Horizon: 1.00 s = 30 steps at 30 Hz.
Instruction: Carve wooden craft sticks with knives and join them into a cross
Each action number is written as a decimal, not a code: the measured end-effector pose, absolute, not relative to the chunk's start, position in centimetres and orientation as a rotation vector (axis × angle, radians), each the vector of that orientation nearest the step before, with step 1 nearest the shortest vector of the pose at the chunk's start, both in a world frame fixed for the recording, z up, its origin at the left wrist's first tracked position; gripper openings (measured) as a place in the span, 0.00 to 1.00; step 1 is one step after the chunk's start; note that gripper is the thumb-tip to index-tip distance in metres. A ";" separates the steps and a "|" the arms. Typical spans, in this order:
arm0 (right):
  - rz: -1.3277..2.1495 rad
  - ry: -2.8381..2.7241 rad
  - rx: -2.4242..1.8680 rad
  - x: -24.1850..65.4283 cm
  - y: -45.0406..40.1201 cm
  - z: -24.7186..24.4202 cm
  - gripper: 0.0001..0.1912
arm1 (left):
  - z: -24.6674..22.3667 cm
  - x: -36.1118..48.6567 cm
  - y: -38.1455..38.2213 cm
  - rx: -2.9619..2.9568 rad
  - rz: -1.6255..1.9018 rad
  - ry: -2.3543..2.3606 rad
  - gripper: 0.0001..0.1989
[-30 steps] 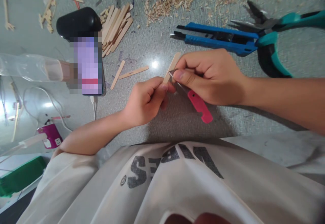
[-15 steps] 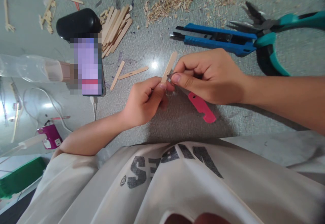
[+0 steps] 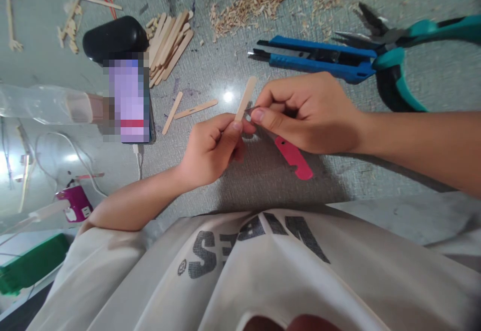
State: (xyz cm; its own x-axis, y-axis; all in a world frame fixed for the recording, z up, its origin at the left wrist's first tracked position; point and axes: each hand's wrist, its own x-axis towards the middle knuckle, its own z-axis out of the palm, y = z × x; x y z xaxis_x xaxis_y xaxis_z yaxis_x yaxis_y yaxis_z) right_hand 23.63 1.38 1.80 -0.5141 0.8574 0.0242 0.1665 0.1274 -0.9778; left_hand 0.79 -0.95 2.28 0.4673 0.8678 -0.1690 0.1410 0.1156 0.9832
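My left hand (image 3: 214, 148) pinches the lower end of a flat wooden craft stick (image 3: 246, 98), which slants up and to the right. My right hand (image 3: 306, 113) is closed on a small knife with a pink handle (image 3: 294, 158). It grips near the blade, and the handle sticks out below the palm. The blade's tip lies beside the stick's right edge, close to my left fingertips; whether it touches the wood I cannot tell. Two more craft sticks lie left of my hands, one (image 3: 173, 113) tilted and one (image 3: 196, 108) nearly level with a small slot in it.
A pile of craft sticks (image 3: 171, 43) lies by a black case (image 3: 115, 38) and a phone (image 3: 130, 100) on a cable. Wood shavings (image 3: 259, 0) spread at the back. A blue utility knife (image 3: 315, 56) and teal-handled pliers (image 3: 394, 40) lie to the right. A purple adapter (image 3: 77, 204) is at left.
The craft stick has shifted slightly left and turned in my left hand. The knife has come slightly left with my right hand, its blade now turned more edge-on.
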 end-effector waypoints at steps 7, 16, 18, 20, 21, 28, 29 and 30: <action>1.447 -1.823 -1.018 23.5 1.6 2.2 0.13 | 2.2 0.8 -1.1 1.445 0.712 0.975 0.24; 1.377 -1.751 -0.897 23.8 1.3 1.6 0.09 | 2.1 0.6 -0.6 1.430 0.832 1.001 0.23; 1.387 -1.764 -0.852 23.9 1.3 1.6 0.10 | 2.1 0.6 -0.5 1.456 0.867 1.049 0.22; 1.435 -1.753 -0.859 23.9 1.2 1.6 0.12 | 2.1 0.5 -0.5 1.490 0.903 1.123 0.23; 1.459 -1.741 -0.881 23.9 1.1 1.6 0.12 | 2.1 0.5 -0.5 1.501 0.915 1.150 0.24; 1.456 -1.722 -0.947 23.9 1.0 1.5 0.14 | 2.3 0.5 -0.6 1.536 0.904 1.156 0.24; 1.457 -1.720 -0.947 23.8 1.0 1.5 0.14 | 2.3 0.6 -0.6 1.538 0.904 1.151 0.24; 1.457 -1.716 -0.942 23.8 1.0 1.4 0.14 | 2.3 0.6 -0.6 1.537 0.902 1.143 0.24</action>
State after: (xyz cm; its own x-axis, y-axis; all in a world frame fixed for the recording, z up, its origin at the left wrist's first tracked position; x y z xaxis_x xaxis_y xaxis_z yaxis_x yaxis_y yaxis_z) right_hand 23.80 1.05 1.43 -0.5010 0.8642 0.0470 0.0935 0.1081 -0.9897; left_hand 0.60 -0.63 2.32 0.2813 0.9596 0.0084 0.2316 -0.0764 0.9698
